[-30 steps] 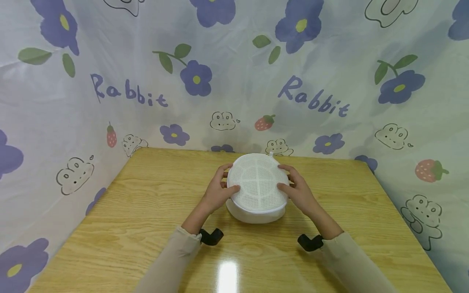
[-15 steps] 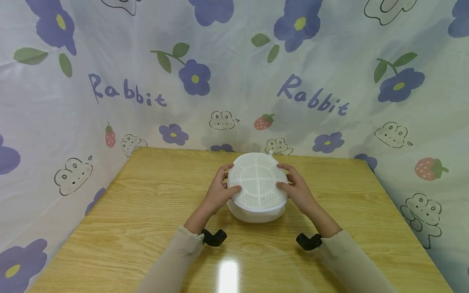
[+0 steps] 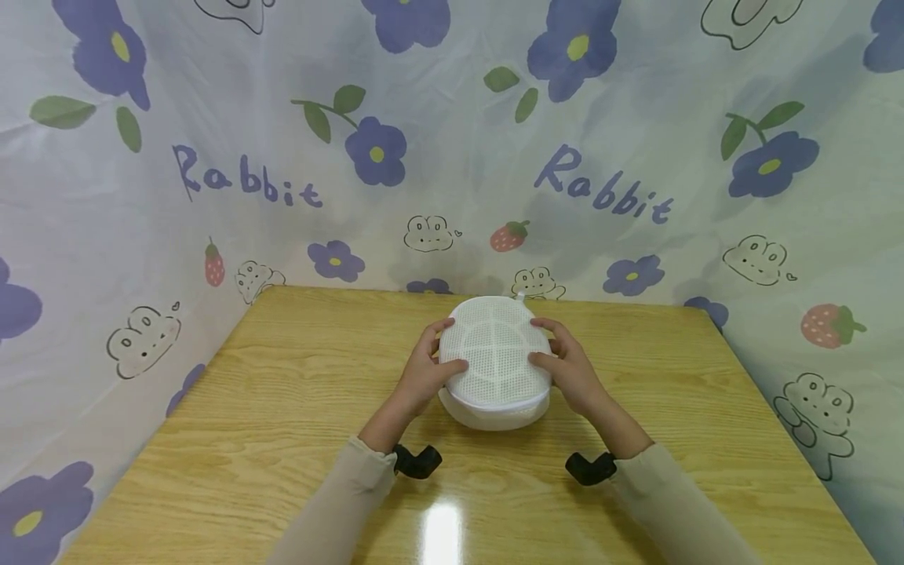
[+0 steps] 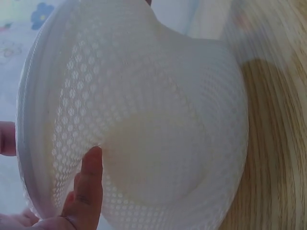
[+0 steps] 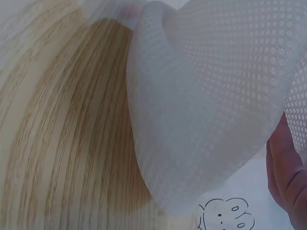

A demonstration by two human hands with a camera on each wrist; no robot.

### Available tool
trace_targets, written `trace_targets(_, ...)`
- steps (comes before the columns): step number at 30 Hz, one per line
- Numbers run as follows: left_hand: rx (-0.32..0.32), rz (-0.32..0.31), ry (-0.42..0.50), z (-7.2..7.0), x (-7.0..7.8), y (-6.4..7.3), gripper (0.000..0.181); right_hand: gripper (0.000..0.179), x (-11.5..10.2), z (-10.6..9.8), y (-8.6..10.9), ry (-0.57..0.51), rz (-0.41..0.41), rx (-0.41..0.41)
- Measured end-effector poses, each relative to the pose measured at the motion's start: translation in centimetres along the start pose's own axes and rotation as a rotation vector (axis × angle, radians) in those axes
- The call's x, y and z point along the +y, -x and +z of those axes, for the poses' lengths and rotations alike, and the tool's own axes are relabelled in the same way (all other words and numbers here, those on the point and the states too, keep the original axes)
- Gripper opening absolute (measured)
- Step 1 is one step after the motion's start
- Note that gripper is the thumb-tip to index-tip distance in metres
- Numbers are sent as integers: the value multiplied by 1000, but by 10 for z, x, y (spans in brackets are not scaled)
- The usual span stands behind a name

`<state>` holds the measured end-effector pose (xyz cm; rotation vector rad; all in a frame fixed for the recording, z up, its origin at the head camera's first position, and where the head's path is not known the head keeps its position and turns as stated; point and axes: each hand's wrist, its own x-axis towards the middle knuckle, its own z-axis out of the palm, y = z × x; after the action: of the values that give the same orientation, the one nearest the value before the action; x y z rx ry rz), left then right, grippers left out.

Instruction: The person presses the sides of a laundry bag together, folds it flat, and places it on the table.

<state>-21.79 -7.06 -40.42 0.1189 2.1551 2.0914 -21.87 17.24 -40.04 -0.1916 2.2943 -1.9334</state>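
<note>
Two bare hands hold a round white mesh bag between them, the left hand gripping one side and the right hand the other. Both thumbs lie on the flat upper face, the other fingers bent around the edge; in the left wrist view a fingertip presses into the soft mesh wall. Just below the grip the bag's lower wall bulges out; whether its base touches the table is unclear. Beyond the fingers, at the far edge, a small white tab sticks up. Nearer the person, black devices sit at both wrists beside beige sleeves. Under and around the grip spreads a wood-grain table; behind it hangs a printed cloth with purple flowers, strawberries and rabbits.
</note>
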Motion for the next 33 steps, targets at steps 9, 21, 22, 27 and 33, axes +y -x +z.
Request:
trace_targets(9,4,7,32,0,-3,1,77,58,1,5,-1,-73,20,-16)
trace_targets(21,-55,25,59,0,-5,2,73,57,-1,11,1,-132,41,-55)
trace_targets(22,-64,19,75,-1,-5,2,73,57,-1,11,1,-137,43,-59)
trace_targets(27,-107,-17,158,-1,-6,2,72,58,0,13,2,-150,52,-76)
trace_targets(33,-80,-78,182,0,-7,1,72,58,-1,15,3,-162,66,-90)
